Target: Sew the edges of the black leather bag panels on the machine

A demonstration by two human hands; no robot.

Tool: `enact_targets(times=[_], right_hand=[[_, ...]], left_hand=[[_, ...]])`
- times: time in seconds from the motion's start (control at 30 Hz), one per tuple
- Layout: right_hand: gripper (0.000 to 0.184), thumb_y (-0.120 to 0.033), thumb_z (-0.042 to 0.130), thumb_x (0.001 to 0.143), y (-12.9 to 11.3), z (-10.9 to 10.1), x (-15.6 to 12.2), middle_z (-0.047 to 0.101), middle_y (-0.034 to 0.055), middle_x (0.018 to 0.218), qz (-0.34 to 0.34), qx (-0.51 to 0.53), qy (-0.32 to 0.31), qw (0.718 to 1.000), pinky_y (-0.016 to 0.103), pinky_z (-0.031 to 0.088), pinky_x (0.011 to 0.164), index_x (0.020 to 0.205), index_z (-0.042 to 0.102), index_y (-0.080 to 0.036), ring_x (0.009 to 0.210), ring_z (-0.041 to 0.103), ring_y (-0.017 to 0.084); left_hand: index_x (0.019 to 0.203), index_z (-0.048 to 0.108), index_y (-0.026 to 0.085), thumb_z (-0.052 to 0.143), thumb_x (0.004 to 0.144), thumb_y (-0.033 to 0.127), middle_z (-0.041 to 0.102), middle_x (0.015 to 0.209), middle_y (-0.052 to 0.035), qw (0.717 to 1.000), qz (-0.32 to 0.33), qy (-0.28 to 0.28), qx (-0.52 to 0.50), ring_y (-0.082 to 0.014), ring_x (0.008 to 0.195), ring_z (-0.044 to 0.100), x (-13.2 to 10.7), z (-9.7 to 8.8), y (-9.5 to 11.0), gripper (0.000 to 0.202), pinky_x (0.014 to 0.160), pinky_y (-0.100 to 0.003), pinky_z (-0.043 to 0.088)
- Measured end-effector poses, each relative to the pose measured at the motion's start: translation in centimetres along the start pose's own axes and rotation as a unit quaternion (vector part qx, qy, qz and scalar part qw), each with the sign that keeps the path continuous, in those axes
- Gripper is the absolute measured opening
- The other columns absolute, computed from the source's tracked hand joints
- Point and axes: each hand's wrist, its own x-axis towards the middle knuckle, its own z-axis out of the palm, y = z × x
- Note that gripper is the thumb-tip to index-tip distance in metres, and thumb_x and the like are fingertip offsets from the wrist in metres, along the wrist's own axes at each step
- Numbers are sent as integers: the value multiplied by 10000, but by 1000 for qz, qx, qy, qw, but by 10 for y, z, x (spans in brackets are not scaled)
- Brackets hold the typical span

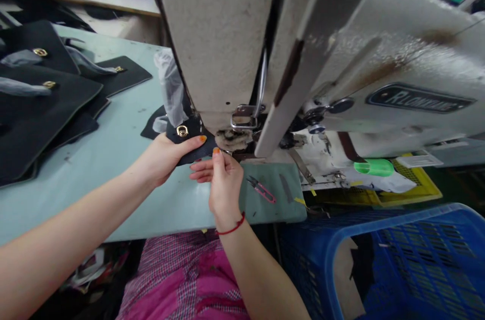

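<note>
Under the head of an industrial sewing machine (227,32), two bare hands meet at a small dark panel (195,152) with a brass turn-lock (182,131). The left hand (162,158) is closed on the panel, thumb pressed flat on top and fingers tucked beneath, with the lock just beyond the thumb. The right hand (223,186), with a red cord bracelet (232,228) at the wrist, has its fingers drawn narrow against the panel's near edge. Whether it grips that edge or only touches it cannot be told, because the fingertips hide the contact. Just beyond the right fingertips sits the metal presser foot (242,118). Pink-handled thread snips (261,190) lie near the right hand's outer side on the pale green table (113,158). Crumpled white plastic (170,88) rises just beyond the left hand. Well off to the left hand's outer side lies a stack of matching dark panels (45,108). Farther right of the right hand stands a blue plastic crate (397,259).
</note>
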Motion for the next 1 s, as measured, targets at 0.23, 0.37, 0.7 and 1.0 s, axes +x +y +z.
enact_targets(times=[0.23, 0.37, 0.7, 1.0], right_hand=[[420, -478, 473, 900, -2, -8, -2, 676, 34, 557, 15, 10, 14, 1000, 202, 417, 403, 620, 558, -176, 376, 546, 101], [433, -477, 500, 887, -5, -17, -4, 613, 7, 472, -2, -17, 21, 1000, 208, 362, 382, 563, 526, -190, 327, 443, 84], [545, -491, 545, 901, -27, -54, 1, 436, -38, 375, -39, -139, -48, 988, 212, 280, 403, 454, 447, -195, 342, 348, 70], [403, -498, 538, 936, -42, -81, -8, 510, -35, 472, -86, -261, -84, 958, 196, 339, 438, 706, 616, -177, 405, 443, 87]], left_hand=[[1014, 723, 154, 819, 686, 343, 740, 1094, -57, 990, 53, 108, -78, -214, 946, 668, -35, 23, -23, 390, 912, -328, 528], [1025, 717, 192, 783, 727, 395, 724, 1156, -41, 978, 54, 181, -83, -237, 1039, 668, -54, 43, -39, 367, 990, -356, 514], [1251, 623, 245, 627, 862, 496, 630, 1356, -57, 960, 40, 236, -144, -251, 1294, 553, -86, 100, -64, 463, 1105, -371, 441], [1351, 564, 260, 502, 890, 596, 620, 1360, -82, 984, -21, 119, -128, -265, 1386, 453, -97, 108, -80, 574, 1183, -412, 334]])
